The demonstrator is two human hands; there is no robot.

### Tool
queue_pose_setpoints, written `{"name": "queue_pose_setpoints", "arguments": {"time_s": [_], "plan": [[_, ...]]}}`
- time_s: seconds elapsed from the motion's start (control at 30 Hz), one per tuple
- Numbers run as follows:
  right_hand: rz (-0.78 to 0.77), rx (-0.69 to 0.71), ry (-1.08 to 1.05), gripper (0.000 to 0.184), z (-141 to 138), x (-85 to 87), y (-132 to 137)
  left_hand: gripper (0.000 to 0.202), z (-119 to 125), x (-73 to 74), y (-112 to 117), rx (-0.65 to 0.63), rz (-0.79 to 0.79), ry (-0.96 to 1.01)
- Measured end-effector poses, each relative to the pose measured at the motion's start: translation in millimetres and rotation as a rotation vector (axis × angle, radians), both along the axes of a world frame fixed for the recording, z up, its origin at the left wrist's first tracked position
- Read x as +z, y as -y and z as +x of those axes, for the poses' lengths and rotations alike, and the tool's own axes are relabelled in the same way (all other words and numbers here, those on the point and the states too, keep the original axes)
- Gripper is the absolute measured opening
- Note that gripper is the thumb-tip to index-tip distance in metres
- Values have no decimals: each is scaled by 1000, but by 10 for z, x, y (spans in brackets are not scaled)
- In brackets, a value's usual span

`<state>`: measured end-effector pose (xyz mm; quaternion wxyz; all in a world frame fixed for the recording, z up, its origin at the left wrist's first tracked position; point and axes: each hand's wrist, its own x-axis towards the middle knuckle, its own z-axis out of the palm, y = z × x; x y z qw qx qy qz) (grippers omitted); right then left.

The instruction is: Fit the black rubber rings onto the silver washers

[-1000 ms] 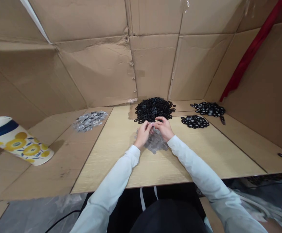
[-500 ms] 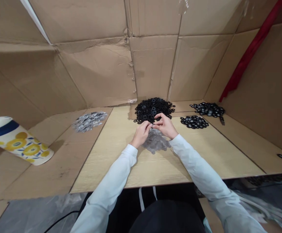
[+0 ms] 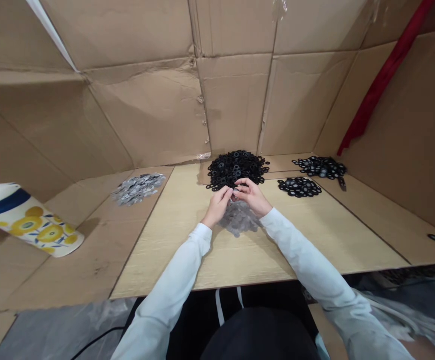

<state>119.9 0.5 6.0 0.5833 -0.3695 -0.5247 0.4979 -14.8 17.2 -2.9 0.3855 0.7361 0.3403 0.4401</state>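
Note:
My left hand (image 3: 219, 204) and my right hand (image 3: 249, 196) meet just in front of a heap of black rubber rings (image 3: 234, 170). Their fingertips pinch a small dark ring (image 3: 235, 191) between them, partly hidden by my fingers. Below my hands lies a pile of grey flat washers (image 3: 240, 222). To the right sit a small pile of black rings with pale centres (image 3: 300, 187) and a looser black-and-grey heap (image 3: 320, 167). A pile of silvery washers (image 3: 138, 189) lies further left.
The piles rest on a pale wooden board (image 3: 165, 250) laid over cardboard, with cardboard walls (image 3: 232, 100) behind. A flowered paper cup (image 3: 30, 220) lies on its side at the left. A red strip (image 3: 375, 90) runs down the right wall. One loose ring (image 3: 434, 237) lies far right.
My hands stay together at the same spot, with only small finger shifts around the ring. The view has tilted slightly.

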Motion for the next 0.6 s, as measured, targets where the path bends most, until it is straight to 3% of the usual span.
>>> {"name": "queue_pose_setpoints", "arguments": {"time_s": [0.33,0.6], "plan": [[-21,-23,58,39,53,-7,-35,28,69,-33,121,215,187,-118],[189,-122,395,30,87,18,37,25,28,-7,82,155,291,-278]]}}
